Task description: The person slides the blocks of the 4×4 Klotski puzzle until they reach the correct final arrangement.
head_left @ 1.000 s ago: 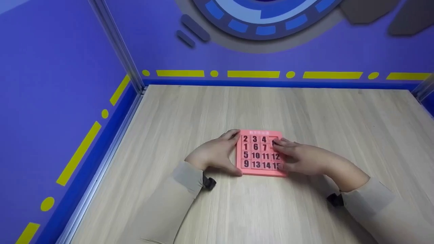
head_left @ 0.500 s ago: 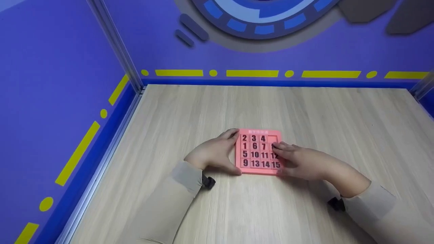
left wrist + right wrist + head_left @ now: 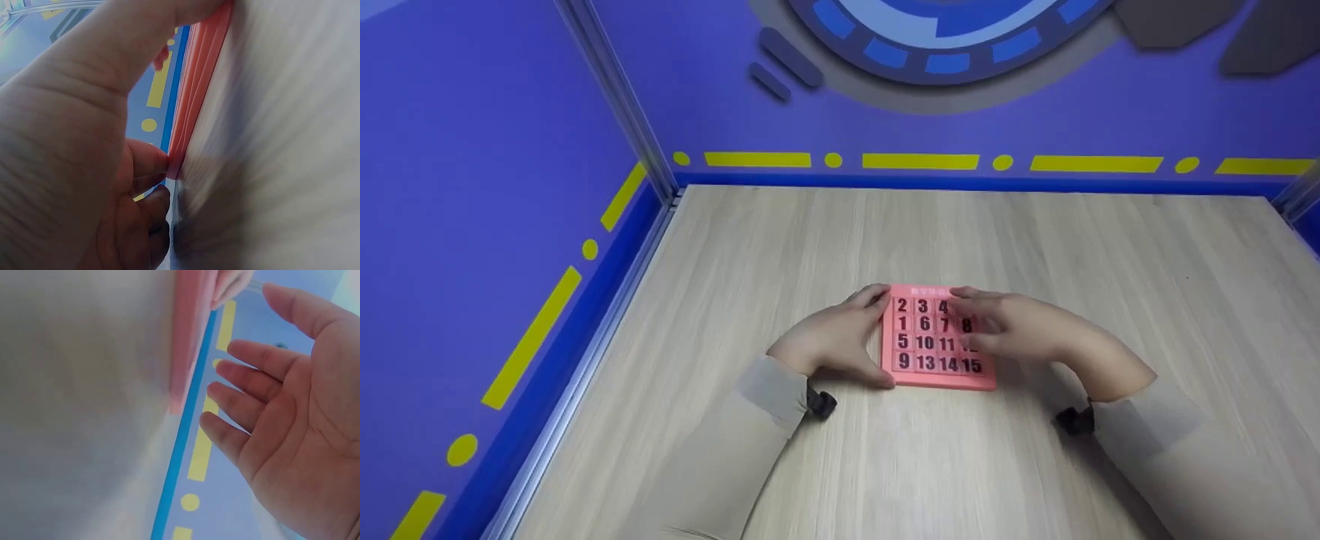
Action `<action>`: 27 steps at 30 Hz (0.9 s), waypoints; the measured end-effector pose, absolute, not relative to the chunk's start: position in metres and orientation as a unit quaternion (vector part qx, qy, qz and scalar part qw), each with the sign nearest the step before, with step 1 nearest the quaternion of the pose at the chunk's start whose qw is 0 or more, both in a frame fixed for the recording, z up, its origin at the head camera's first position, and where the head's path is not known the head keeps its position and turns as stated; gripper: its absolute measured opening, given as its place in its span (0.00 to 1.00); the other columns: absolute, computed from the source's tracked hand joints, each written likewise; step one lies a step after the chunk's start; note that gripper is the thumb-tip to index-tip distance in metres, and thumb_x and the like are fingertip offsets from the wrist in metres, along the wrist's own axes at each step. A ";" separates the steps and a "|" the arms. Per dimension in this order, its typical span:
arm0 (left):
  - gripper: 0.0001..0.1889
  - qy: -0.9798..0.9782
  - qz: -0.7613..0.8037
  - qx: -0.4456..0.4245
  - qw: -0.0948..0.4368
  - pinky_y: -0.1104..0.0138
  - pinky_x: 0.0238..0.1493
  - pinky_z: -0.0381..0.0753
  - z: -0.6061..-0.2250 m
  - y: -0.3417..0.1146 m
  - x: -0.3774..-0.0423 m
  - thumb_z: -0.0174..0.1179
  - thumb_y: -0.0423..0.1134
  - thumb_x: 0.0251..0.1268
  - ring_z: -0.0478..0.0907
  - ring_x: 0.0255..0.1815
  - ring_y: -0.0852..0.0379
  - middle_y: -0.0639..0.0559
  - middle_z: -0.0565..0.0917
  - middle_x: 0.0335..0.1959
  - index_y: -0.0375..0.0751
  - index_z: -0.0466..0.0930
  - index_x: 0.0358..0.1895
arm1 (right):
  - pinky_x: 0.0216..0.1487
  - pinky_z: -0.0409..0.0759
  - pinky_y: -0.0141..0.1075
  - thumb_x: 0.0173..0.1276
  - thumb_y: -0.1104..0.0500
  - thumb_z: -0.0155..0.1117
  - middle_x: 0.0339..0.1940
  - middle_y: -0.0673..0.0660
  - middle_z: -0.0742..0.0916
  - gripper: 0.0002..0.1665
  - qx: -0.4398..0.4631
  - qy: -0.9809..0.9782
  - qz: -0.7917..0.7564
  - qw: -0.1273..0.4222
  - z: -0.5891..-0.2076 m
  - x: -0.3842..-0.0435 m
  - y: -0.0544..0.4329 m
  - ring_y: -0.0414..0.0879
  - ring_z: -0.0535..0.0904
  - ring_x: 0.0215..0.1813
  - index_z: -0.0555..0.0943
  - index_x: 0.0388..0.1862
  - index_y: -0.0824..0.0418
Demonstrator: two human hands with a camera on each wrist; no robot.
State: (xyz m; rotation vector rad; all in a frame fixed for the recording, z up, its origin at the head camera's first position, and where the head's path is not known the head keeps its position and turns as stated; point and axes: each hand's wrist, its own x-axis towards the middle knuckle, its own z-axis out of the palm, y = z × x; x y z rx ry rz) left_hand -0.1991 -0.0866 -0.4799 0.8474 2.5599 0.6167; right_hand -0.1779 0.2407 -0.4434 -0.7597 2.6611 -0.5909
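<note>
A pink number sliding puzzle lies flat on the table, with black numbers on its tiles. My left hand grips its left side, thumb at the near corner and fingers at the far corner. In the left wrist view, that hand's fingertips touch the pink edge. Above the puzzle's upper right part is my right hand, its fingers covering the top right cell and part of the 12 tile. The 8 tile shows between them. From the right wrist view, the right hand's fingers are spread and extended, apart from the board.
The light wooden table surrounds the puzzle. A blue panel with yellow marks stands behind it, and another blue panel rises on the left. Black wrist bands show at both sleeves.
My right fingers moved down along the right column, uncovering the vacant top right cell, then rose from the tiles and shifted up and left. The left hand stays on the puzzle's left side.
</note>
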 end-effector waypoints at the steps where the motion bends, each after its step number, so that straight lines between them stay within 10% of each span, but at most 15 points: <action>1: 0.77 0.909 0.220 0.300 0.188 0.56 0.94 0.66 -0.480 -0.086 -0.199 0.85 0.65 0.49 0.54 0.97 0.48 0.54 0.44 0.99 0.45 0.43 0.96 | 0.91 0.65 0.68 0.85 0.45 0.67 0.93 0.62 0.69 0.41 -0.271 0.926 -0.211 0.160 -0.444 -0.181 0.239 0.68 0.64 0.92 0.71 0.90 0.56; 27: 0.77 0.908 0.222 0.302 0.186 0.56 0.93 0.67 -0.481 -0.089 -0.200 0.86 0.65 0.48 0.54 0.97 0.49 0.55 0.44 0.99 0.48 0.43 0.96 | 0.97 0.45 0.67 0.85 0.36 0.64 0.96 0.57 0.63 0.44 -0.278 0.912 -0.198 0.227 -0.454 -0.193 0.242 0.64 0.49 0.98 0.69 0.91 0.51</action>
